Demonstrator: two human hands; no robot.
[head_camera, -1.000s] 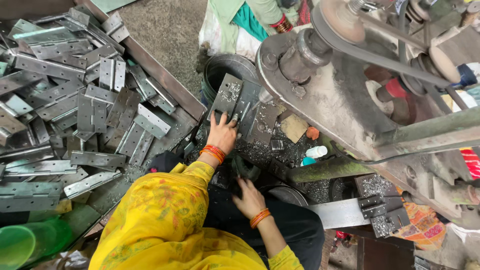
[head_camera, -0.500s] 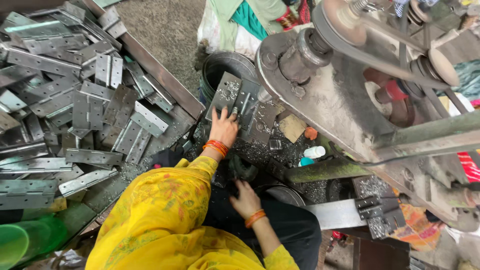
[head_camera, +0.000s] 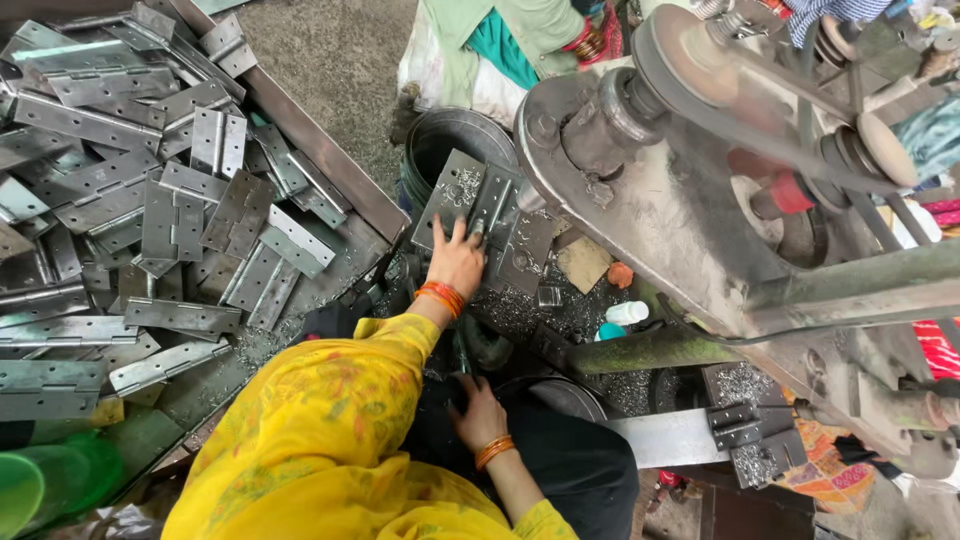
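My left hand, with orange bangles at the wrist, presses flat on a large grey metal hinge that lies open on the machine's bed under a drill spindle. Metal shavings lie on the hinge and around it. Lower down, near my lap, my right hand is closed around a dark lever; its lower end is hidden by the hand. My yellow sleeve covers the left arm.
A metal tray at the left holds several grey hinges. A belt-driven machine fills the right side. A black bucket stands behind the hinge. Another person in green clothing sits at the top. Green plastic cups sit at bottom left.
Both hands stay where they were, the left on the hinge and the right on the lever. Only the view has shifted slightly.
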